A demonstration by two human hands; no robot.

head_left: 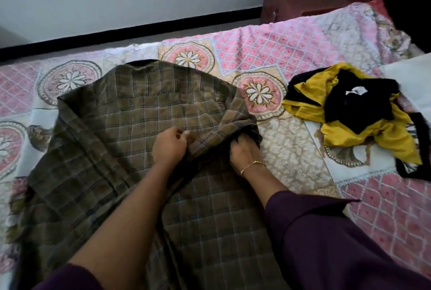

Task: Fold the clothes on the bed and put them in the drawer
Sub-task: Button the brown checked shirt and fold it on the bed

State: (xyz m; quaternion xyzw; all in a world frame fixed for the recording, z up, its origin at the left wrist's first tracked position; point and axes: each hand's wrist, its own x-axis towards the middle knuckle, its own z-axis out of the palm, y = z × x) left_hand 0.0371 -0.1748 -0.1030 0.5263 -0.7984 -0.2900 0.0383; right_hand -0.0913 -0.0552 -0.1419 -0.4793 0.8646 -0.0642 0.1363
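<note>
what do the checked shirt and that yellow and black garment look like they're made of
The checked shirt looks like a matte woven cloth, likely cotton: dull surface, woven-in check lines, soft creases. The yellow and black garment seems mixed: its yellow parts have a satin-like sheen with bright highlights on the folds, probably a silky synthetic, while the black parts look dull and light-absorbing, fabric unclear.

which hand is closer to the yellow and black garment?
Right. The right hand grips the plaid shirt on the side nearest the yellow and black garment; the left hand is farther away.
</note>
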